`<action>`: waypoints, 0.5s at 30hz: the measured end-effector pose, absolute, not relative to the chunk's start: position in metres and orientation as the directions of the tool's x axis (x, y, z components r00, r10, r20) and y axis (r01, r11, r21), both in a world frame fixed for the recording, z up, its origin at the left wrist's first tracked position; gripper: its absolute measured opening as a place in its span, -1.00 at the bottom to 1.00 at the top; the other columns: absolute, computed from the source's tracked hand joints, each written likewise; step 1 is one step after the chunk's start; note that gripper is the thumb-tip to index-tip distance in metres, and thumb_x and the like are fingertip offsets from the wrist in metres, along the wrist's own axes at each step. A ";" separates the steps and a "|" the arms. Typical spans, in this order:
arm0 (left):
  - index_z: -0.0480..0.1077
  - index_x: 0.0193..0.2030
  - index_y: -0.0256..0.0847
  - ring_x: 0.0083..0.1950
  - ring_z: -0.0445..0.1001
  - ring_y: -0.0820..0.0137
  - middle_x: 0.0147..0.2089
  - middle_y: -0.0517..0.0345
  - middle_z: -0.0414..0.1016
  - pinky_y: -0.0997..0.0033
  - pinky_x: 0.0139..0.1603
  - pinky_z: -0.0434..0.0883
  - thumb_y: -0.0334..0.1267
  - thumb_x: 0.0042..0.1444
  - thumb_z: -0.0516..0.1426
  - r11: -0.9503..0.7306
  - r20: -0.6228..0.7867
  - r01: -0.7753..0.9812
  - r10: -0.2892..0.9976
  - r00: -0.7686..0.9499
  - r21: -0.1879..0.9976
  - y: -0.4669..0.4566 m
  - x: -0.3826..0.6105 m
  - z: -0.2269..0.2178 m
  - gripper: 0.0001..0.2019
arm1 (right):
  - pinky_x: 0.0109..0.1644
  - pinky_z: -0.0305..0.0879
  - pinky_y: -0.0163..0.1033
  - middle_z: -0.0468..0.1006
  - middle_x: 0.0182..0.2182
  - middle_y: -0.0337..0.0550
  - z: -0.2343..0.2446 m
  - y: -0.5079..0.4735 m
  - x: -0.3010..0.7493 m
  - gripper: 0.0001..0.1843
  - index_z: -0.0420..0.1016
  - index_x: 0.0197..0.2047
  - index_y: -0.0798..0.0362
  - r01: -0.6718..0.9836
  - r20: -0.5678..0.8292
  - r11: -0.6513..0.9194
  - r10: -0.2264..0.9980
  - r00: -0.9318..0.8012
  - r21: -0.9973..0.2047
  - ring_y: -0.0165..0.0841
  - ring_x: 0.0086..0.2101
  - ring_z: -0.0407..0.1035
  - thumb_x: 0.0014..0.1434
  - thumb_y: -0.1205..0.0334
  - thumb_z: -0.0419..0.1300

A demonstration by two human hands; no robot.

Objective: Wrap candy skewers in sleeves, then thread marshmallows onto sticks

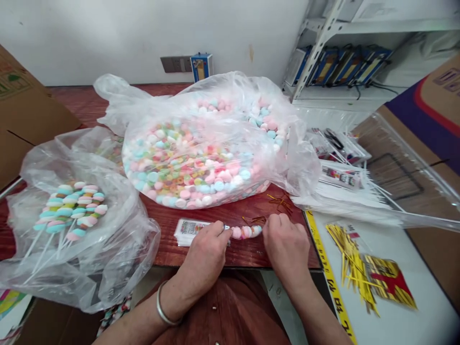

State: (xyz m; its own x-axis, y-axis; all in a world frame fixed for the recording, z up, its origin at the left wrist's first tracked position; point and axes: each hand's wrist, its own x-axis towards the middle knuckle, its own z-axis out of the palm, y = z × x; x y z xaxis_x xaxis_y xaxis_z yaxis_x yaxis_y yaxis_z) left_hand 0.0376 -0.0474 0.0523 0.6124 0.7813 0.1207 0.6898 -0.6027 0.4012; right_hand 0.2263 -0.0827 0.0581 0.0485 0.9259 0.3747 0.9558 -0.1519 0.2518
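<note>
A short candy skewer (pixel 245 233) of pink, white and pale blue pieces spans the gap between my hands, near the table's front edge. My left hand (pixel 208 249) pinches its left end with thumb and forefinger. At its right end my right hand (pixel 287 247) is closed, the fingertips turned down and partly hidden. Under and beside my left hand lies a stack of printed clear sleeves (pixel 185 234). Several gold twist ties (pixel 280 203) are scattered just beyond my right hand.
Large clear bags (pixel 151 108) of loose candies fill the table's back. At left, an open plastic bag (pixel 125 230) holds finished candy skewers (pixel 72 211). Yellow ties (pixel 352 268) and a red-gold packet (pixel 390 280) lie at right, below white sticks (pixel 355 191). Cardboard boxes (pixel 28 110) flank both sides.
</note>
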 end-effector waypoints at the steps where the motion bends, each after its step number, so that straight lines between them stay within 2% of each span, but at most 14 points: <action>1: 0.46 -0.15 -0.18 -0.29 0.30 0.33 -0.31 0.15 0.32 0.32 -0.25 0.28 -0.58 0.24 -0.01 -0.607 0.126 0.684 0.778 0.616 0.404 -0.048 0.037 0.053 -0.72 | -0.31 0.00 -0.15 0.37 -0.51 -0.16 0.059 -0.081 0.229 -0.77 0.32 -0.45 0.03 0.952 0.366 -0.154 0.929 0.049 0.264 -0.27 -0.47 0.21 0.24 0.37 0.20; 3: 0.44 -0.15 -0.18 -0.28 0.31 0.33 -0.31 0.15 0.33 0.32 -0.25 0.28 -0.58 0.25 -0.01 -0.621 0.151 0.670 0.769 0.621 0.407 -0.048 0.037 0.053 -0.72 | -0.30 0.00 -0.15 0.37 -0.50 -0.16 0.064 -0.081 0.231 -0.77 0.32 -0.45 0.02 0.954 0.373 -0.151 0.927 0.045 0.259 -0.26 -0.46 0.20 0.25 0.35 0.19; 6: 0.43 -0.16 -0.18 -0.28 0.32 0.34 -0.32 0.16 0.33 0.32 -0.26 0.27 -0.52 0.29 -0.01 -0.622 0.201 0.658 0.773 0.601 0.425 -0.048 0.037 0.051 -0.77 | -0.31 0.02 -0.16 0.33 -0.52 -0.18 0.071 -0.087 0.221 -0.72 0.29 -0.46 -0.01 0.973 0.461 -0.130 0.887 0.028 0.190 -0.26 -0.46 0.17 0.30 0.32 0.13; 10: 0.39 -0.18 -0.19 -0.31 0.33 0.36 -0.33 0.17 0.36 0.34 -0.28 0.26 -0.44 0.33 -0.02 -0.601 0.263 0.653 0.795 0.547 0.460 -0.046 0.038 0.050 -0.82 | -0.32 0.00 -0.14 0.28 -0.56 -0.19 0.073 -0.098 0.191 -0.67 0.27 -0.49 -0.03 0.999 0.517 0.010 0.855 -0.035 0.051 -0.27 -0.48 0.11 0.34 0.33 0.07; 15: 0.38 0.00 -0.18 -0.33 0.35 0.38 -0.32 0.17 0.39 0.38 -0.31 0.28 -0.43 0.35 -0.04 -0.628 0.352 0.621 0.778 0.520 0.470 -0.045 0.035 0.049 -0.78 | -0.33 -0.02 -0.12 0.28 -0.56 -0.19 0.067 -0.101 0.172 -0.67 0.28 -0.48 -0.03 0.996 0.491 0.077 0.870 -0.040 -0.054 -0.27 -0.48 0.10 0.35 0.34 0.06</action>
State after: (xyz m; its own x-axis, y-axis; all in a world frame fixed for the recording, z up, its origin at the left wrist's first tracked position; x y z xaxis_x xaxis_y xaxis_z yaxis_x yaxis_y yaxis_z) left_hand 0.0354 -0.0449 0.0493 0.5200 0.7780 0.3524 0.6208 -0.6277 0.4696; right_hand 0.1718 -0.1009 0.0668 -0.0405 0.8700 0.4913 0.9956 0.0768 -0.0540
